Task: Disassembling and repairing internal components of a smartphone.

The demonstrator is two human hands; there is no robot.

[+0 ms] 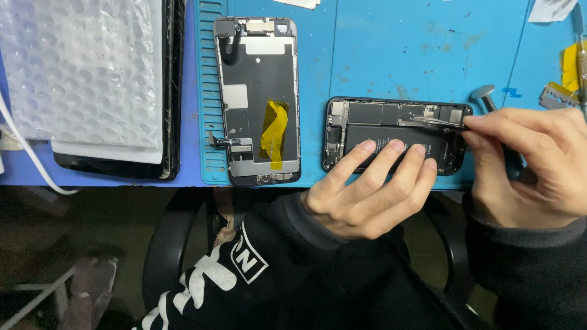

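Note:
An opened black phone body (pixel 391 116) lies sideways on the blue mat (pixel 397 55), its black battery and circuit board exposed. My left hand (pixel 370 189) rests flat on the battery, fingers spread, pressing the phone down. My right hand (pixel 538 168) pinches thin metal tweezers (pixel 441 123) whose tips reach into the board area near the phone's upper right. The removed screen assembly (pixel 260 101) lies face down to the left, its metal back plate and a strip of yellow tape showing.
A sheet of bubble wrap (pixel 82 67) covers a stack of dark screens at the far left, with a white cable (pixel 24 153) beside it. A metal round-headed tool (pixel 484 95) and a razor blade (pixel 556 96) lie at the right. The table edge runs just below the phone.

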